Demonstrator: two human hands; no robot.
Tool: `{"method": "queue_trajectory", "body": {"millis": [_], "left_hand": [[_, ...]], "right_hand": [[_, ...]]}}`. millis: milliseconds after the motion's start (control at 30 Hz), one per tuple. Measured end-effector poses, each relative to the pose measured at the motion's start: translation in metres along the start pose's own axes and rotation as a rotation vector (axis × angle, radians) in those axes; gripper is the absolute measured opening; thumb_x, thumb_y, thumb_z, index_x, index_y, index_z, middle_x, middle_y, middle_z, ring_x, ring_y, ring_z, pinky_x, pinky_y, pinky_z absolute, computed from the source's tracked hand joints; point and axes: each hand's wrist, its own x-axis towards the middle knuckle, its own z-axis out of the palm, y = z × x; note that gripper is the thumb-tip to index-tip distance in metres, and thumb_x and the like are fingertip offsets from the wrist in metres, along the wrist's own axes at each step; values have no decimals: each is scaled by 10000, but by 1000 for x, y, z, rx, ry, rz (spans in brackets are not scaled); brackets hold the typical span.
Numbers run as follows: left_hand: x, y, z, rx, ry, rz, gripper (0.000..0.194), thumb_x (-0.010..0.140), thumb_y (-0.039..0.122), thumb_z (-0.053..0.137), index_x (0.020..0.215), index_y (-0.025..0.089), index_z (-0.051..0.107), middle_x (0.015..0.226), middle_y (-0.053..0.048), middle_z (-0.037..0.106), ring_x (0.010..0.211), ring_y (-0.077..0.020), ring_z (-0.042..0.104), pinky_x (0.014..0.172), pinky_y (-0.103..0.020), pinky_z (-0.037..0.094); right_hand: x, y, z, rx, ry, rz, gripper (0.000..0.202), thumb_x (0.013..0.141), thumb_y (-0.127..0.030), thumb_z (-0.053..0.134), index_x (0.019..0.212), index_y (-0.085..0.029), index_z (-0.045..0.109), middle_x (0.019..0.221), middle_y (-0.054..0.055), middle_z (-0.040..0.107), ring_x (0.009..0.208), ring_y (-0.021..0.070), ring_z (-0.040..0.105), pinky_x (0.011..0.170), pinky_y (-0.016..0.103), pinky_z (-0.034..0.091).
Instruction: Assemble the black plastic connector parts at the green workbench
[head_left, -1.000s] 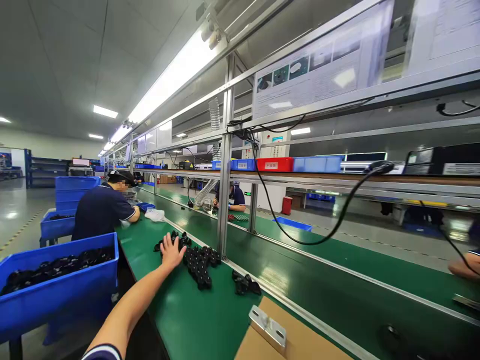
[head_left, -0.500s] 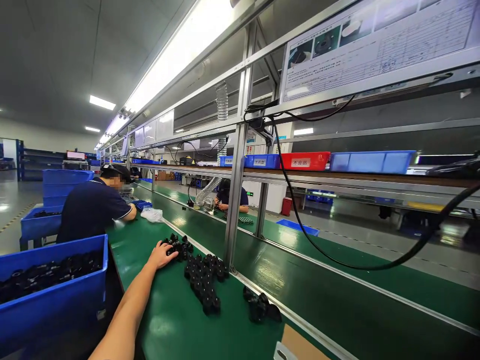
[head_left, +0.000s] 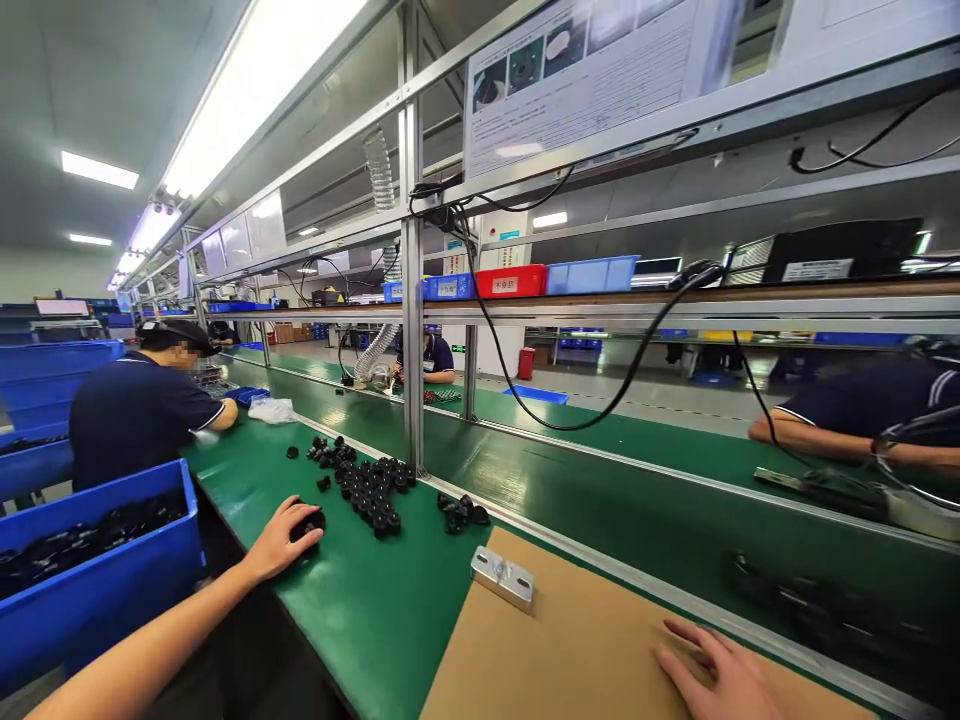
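My left hand is wrapped round a black round part just above the green table, near its left edge. To the right of it lie a group of black parts, a looser cluster farther back and a small pile by the rail. My right hand is over a brown cardboard sheet at the lower right, fingers apart, holding nothing. A silver metal block rests on the sheet's far left corner.
A blue bin of black parts stands at the left. One person sits beyond it; others work across the line. A metal post rises behind the parts, and a black cable hangs from the frame. More black parts lie at the right.
The view has swung right. My left hand has drawn back from the far cluster with a black part. My right hand and more of the cardboard sheet have come into view.
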Motion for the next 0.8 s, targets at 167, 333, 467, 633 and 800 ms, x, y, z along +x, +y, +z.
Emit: {"method": "queue_trajectory", "body": {"millis": [167,333,467,633,800], "left_hand": [[-45,94,27,-31,5,33,732,813,635,800,1423,262,647,1494,-140,582,1449,-389,453,1242,-594,382],[-61,174,55,-117,-107,73,773,775,584,852,1460,312,617,1565,-147,507,1471,-406,419,1225,-616,390],[-52,222,76,-127,-148,76,739,795,521,845,1467,326,606,1576,-132,501,1486,-398,397,1234,-617,362],[-4,269,111,-105,-100,86,627,834,456,805,1412,269,649,1507,-168,567,1437,-396,463,1190,-620,400],[16,283,108,-39,-27,215,590,865,401,780,1417,260,629,1571,-161,522,1491,-403,413,1244,-702,253]], "right_hand": [[3,-17,5,-342,11,56,652,927,-584,376,1299,-151,693,1471,210,557,1421,404,464,1186,608,374],[7,-27,3,-544,-136,86,839,966,-687,183,1518,-163,535,1614,154,430,1521,361,334,1210,627,301],[-2,-28,-4,-590,-188,61,863,950,-708,156,1577,-210,478,1660,89,379,1546,342,290,1231,589,280],[-15,-32,-19,-573,-260,64,907,927,-724,153,1639,-210,382,1695,19,318,1575,324,241,1260,557,261],[-21,-24,-23,-533,-270,43,954,888,-750,160,1629,-199,400,1692,24,317,1576,336,247,1268,586,255]]}}
